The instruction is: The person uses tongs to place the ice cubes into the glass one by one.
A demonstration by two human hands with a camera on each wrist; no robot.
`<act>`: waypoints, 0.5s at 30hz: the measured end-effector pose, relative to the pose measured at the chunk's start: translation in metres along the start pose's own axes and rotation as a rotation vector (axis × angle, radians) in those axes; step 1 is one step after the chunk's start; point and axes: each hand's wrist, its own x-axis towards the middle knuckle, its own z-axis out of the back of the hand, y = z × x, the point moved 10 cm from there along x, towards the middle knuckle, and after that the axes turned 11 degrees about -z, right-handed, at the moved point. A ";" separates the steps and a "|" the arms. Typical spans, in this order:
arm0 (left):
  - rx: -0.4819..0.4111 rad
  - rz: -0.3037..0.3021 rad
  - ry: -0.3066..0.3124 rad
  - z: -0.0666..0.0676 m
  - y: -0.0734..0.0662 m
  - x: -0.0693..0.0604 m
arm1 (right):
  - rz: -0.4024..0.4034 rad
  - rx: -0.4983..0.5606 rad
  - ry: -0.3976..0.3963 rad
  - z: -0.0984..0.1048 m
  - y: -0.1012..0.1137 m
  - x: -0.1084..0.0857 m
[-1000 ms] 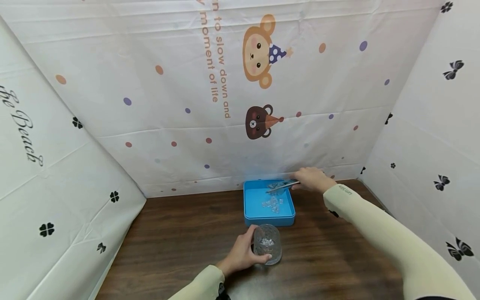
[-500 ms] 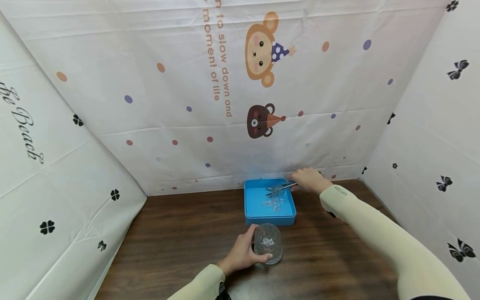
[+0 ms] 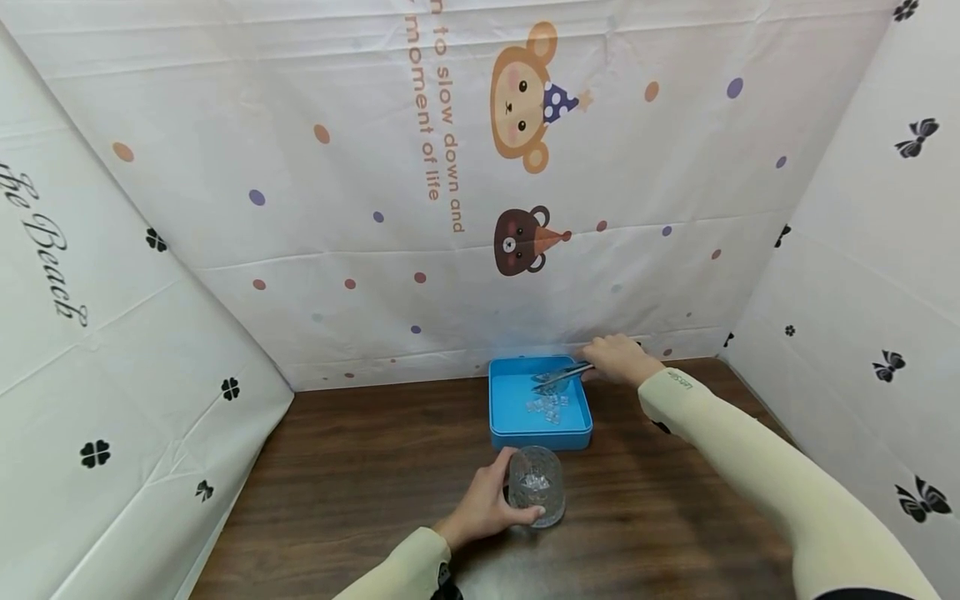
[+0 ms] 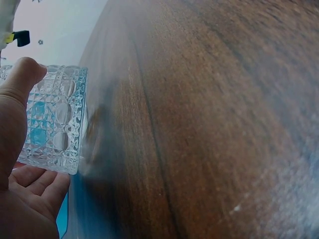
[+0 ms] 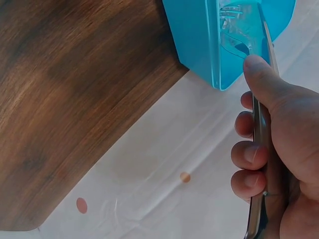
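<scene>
A patterned clear glass (image 3: 536, 487) stands on the wooden table, with my left hand (image 3: 483, 504) curled round its side. Something clear shows inside the glass. In the left wrist view, the thumb lies across the cut-glass wall (image 4: 60, 114) and the fingers are on the other side. My right hand (image 3: 621, 360) grips a pair of metal tongs (image 3: 572, 369) above the right back of a blue tray (image 3: 510, 385). Clear ice-like cubes (image 3: 551, 408) lie in the tray. The right wrist view shows fingers and thumb wrapped round the tongs' handle (image 5: 256, 214); their tips reach inside the tray.
Behind the tray hangs a white printed cloth (image 3: 337, 208); similar cloths stand left and right. The dark wooden table (image 3: 360, 467) extends on both sides of the tray and glass.
My right hand has shifted slightly left with the tongs, and the tongs' arms have changed angle a little over the tray. The left hand and glass stay in place.
</scene>
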 end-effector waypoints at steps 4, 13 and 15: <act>-0.009 0.004 0.003 -0.001 0.000 0.000 | 0.008 -0.015 0.007 -0.005 0.002 0.001; -0.012 0.010 0.002 0.000 0.000 0.000 | 0.043 0.036 0.011 -0.007 0.009 -0.001; -0.008 0.004 0.000 0.000 0.000 0.000 | 0.043 0.040 -0.002 -0.006 0.010 -0.001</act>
